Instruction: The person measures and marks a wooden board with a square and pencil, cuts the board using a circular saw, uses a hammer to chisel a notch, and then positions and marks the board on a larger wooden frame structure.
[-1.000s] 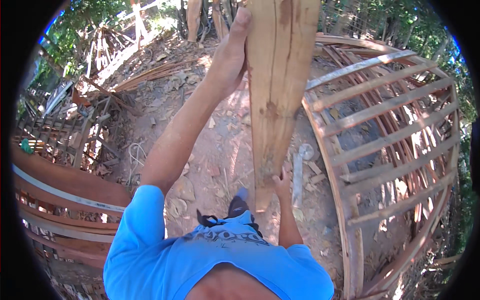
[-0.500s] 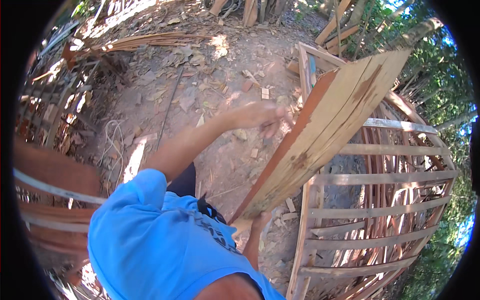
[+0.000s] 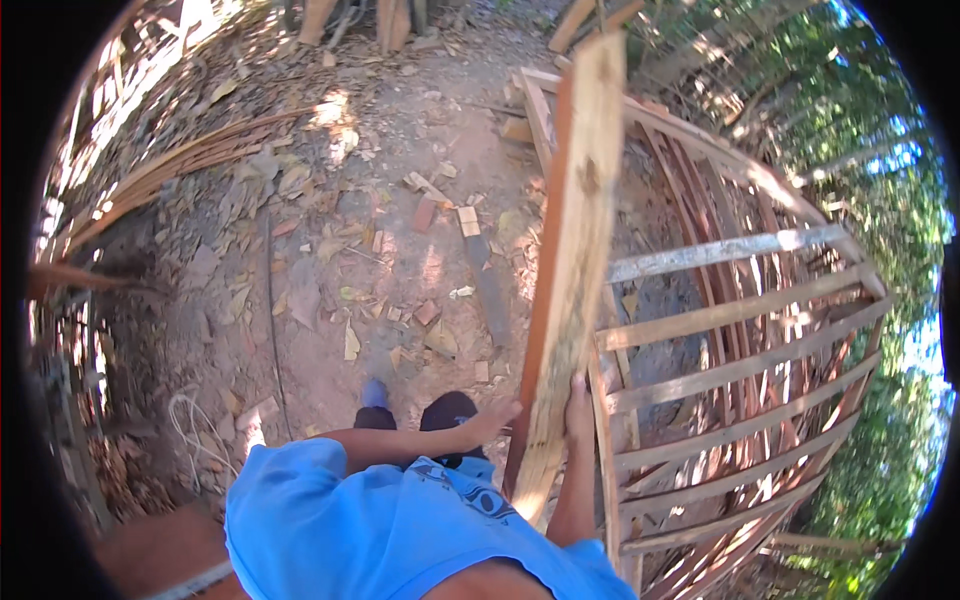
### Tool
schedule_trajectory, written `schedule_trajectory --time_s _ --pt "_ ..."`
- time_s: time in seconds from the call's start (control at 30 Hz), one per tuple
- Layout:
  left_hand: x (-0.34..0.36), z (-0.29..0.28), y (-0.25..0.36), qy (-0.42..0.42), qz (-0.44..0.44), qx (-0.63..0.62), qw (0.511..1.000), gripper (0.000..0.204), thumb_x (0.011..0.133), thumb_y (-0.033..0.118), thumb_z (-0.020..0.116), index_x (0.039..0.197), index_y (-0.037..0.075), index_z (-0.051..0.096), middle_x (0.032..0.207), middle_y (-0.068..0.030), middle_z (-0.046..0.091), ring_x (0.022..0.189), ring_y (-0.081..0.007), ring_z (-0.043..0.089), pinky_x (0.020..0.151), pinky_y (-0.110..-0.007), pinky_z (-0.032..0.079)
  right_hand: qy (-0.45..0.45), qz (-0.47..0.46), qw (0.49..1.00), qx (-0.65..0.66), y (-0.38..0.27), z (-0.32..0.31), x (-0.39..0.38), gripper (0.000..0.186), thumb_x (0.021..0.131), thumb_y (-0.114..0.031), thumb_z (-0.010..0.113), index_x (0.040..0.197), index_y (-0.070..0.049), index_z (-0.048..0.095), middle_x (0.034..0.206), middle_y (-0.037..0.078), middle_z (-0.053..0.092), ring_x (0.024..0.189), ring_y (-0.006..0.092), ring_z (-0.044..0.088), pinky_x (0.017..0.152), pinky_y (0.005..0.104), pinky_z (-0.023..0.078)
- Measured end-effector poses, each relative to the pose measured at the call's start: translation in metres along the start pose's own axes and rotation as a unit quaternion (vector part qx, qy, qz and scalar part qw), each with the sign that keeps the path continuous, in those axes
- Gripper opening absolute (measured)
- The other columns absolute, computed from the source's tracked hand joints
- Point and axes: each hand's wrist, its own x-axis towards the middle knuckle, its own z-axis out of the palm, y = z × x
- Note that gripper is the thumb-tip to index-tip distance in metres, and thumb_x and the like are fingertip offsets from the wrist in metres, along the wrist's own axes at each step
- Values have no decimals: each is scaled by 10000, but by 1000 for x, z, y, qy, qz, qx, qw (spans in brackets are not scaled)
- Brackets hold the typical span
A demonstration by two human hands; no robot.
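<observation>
A long wooden plank (image 3: pixel 582 220), pale on its wide face and reddish along its left edge, stands tilted in front of my body. Its lower end is close to my blue shirt, and its upper end points away from me. On the plank's right side, my right hand (image 3: pixel 578 408) is closed around the edge, thumb up. My left hand (image 3: pixel 488 424) is at the reddish left edge, low down, its fingertips against the wood. Part of its grip is hidden by the plank.
To the right lies a slatted wooden frame (image 3: pixel 730 318) with long strips beneath it. Wood offcuts (image 3: pixel 427 200), dry leaves and a dark flat strip (image 3: pixel 487 290) are on the dirt. A thin rod (image 3: pixel 272 320) and a pale cord (image 3: pixel 195 430) lie to the left.
The plank has turned more upright in view, showing a narrower face, and its top has swung left. My left hand has come down from its outstretched position to the plank's lower left edge.
</observation>
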Motion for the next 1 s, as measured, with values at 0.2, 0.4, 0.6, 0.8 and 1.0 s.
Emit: schedule_trajectory --time_s 0.2,0.4,0.6,0.8,1.0 --pt "155 -37 128 223 -66 56 971 563 991 511 625 1248 10 633 1073 -34 663 950 -117 593 827 -289 479 -40 17 978 -204 -144 85 189 1050 936 -806 357 1283 154 601 1311 401 577 1337 485 514 1124 463 388" --pt "392 -114 175 236 -62 -85 966 573 1021 532 555 1342 57 560 1175 -68 658 1056 -194 647 937 -353 525 -103 21 987 -125 -149 125 472 957 951 -762 419 1420 64 536 1473 319 498 1440 415 421 1194 403 311" --pt "716 -178 251 168 -57 -81 981 692 1038 596 464 1510 92 420 1423 -115 555 1303 -273 539 1122 -423 433 -102 -103 984 -100 -195 134 778 897 977 -690 467 1523 20 417 1522 255 481 1430 372 448 1197 402 311" --pt "879 -220 376 152 -80 -79 982 749 1017 657 449 1526 109 407 1429 -75 555 1326 -258 524 1130 -431 423 -259 -108 960 -23 -228 45 849 846 962 -636 555 1540 -36 410 1482 219 536 1356 324 529 1139 422 394" --pt "1064 -258 482 108 -115 -121 980 747 1003 681 450 1533 156 395 1466 -55 525 1353 -258 498 1157 -448 389 -169 101 977 -78 -285 24 919 717 958 -609 561 1383 -35 609 1306 208 668 1238 294 622 1054 404 462"
